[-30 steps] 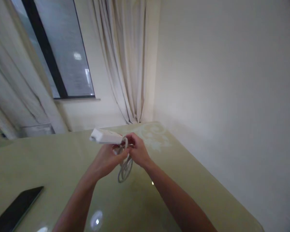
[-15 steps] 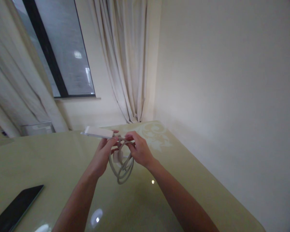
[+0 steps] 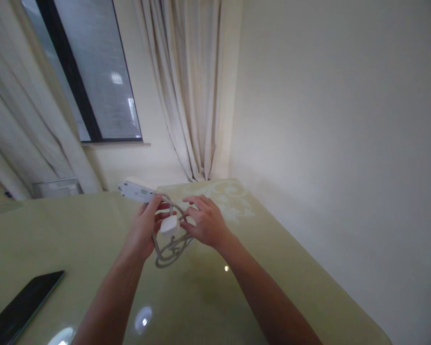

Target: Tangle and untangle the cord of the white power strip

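A white power strip point(image 3: 138, 191) with a coiled grey-white cord point(image 3: 167, 261) is held up over the table. My left hand point(image 3: 145, 227) is closed around the cord near the strip's end, and the strip sticks out to the left, tilted. The cord's white plug point(image 3: 170, 226) hangs among the loops between both hands. On the right side of the coil, my right hand point(image 3: 206, 223) has its thumb and a finger closed at the cord beside the plug, its index finger raised off it. Part of the cord is hidden behind the fingers.
A glossy yellow-green table point(image 3: 273, 287) lies below, with a black tablet-like device point(image 3: 25, 304) at the left front. Beige curtains point(image 3: 190, 86) and a dark-framed window point(image 3: 100, 72) stand behind. A pale wall point(image 3: 337, 143) borders the right edge.
The power strip has moved slightly left and up and turned, showing another face. The plug has come forward into plain view. My right hand's fingers have spread somewhat.
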The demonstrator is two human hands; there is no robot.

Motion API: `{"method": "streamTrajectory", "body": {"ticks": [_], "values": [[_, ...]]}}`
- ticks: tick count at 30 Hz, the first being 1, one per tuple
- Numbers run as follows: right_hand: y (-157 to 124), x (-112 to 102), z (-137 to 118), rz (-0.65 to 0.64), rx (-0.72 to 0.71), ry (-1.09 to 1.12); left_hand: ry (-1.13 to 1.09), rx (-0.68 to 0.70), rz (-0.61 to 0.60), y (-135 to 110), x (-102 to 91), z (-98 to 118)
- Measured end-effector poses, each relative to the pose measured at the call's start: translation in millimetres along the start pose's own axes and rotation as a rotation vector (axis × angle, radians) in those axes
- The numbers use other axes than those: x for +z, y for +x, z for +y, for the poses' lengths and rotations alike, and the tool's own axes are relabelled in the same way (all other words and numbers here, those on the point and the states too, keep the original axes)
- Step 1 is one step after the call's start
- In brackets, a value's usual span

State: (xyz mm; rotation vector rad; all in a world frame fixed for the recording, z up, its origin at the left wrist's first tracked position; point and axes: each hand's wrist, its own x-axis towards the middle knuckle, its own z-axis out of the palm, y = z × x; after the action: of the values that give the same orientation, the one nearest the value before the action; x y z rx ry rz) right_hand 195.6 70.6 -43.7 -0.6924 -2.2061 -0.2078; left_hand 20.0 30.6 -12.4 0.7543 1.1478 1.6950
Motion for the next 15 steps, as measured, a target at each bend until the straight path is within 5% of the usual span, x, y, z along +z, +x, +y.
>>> {"method": "streamTrajectory", "body": {"ticks": [4,10,15], "values": [[2,0,-8,0.057,0.025,-0.019,-0.096,-0.123,-0.017,-4,7.6,2],[4,-6,1,-0.009,-0.190,0.016,-0.195,-0.264,-0.084,-11,12.3,10],[1,-6,9,-0.042,-0.218,0.058,-0.264,-0.440,-0.127,-9,11.7,6]]}}
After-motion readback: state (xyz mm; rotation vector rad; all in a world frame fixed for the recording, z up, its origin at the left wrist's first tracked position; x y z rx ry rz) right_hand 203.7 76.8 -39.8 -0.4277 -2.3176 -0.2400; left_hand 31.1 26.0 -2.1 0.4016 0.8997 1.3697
